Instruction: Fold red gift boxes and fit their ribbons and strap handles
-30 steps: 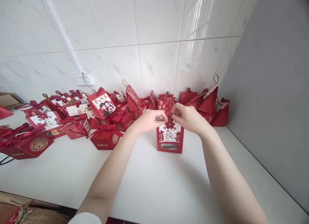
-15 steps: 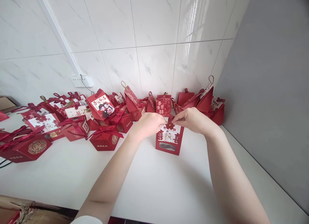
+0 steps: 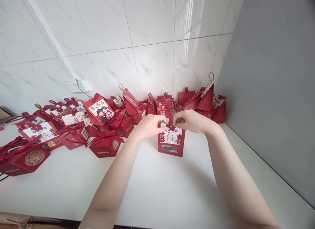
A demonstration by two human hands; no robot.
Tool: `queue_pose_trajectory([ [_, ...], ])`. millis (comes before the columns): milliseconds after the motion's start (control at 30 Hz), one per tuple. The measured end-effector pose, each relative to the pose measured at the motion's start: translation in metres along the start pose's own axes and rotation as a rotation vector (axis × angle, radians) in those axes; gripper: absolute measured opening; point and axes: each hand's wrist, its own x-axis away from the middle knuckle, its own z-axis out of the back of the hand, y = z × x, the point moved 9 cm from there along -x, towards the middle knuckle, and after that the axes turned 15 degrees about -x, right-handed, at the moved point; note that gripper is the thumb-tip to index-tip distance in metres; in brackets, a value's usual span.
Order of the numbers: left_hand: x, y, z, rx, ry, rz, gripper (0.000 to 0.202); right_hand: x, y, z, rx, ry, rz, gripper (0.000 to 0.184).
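A red gift box (image 3: 171,149) with a white panel, a printed couple and an oval window stands upright on the white table (image 3: 157,193). At its top is a dark red ribbon (image 3: 170,120) with a flower-shaped piece and a small gold dot. My left hand (image 3: 152,125) pinches the left side of the box's top by the ribbon. From the right, my right hand (image 3: 189,121) pinches the other side of that top edge. What exactly lies between the fingertips is partly hidden.
Several red gift boxes (image 3: 105,145) with ribbons crowd the left and back of the table. Another row of red boxes (image 3: 206,97) leans by the tiled wall (image 3: 152,18). A grey panel (image 3: 270,91) borders the right side. A socket strip (image 3: 77,86) is on the wall.
The view has shifted slightly. Both hands stay at the top of the box, and the fingers of my left hand have spread a little, showing more of the thumb.
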Motion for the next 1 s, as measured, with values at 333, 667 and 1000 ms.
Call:
queue_pose_trajectory([
  [333, -0.006, -0.001, -0.009, 0.051, 0.03, 0.026, 0.014, -0.004, 0.005, 0.002, 0.102, 0.118, -0.037, 0.008],
  [667, -0.007, -0.021, -0.026, 0.424, -0.196, 0.055, 0.034, -0.005, -0.012, -0.004, -0.065, 0.082, 0.098, 0.006],
  [1000, -0.01, -0.015, -0.036, 0.439, -0.162, 0.053, 0.033, -0.002, 0.0, 0.006, -0.087, 0.106, 0.009, 0.018],
])
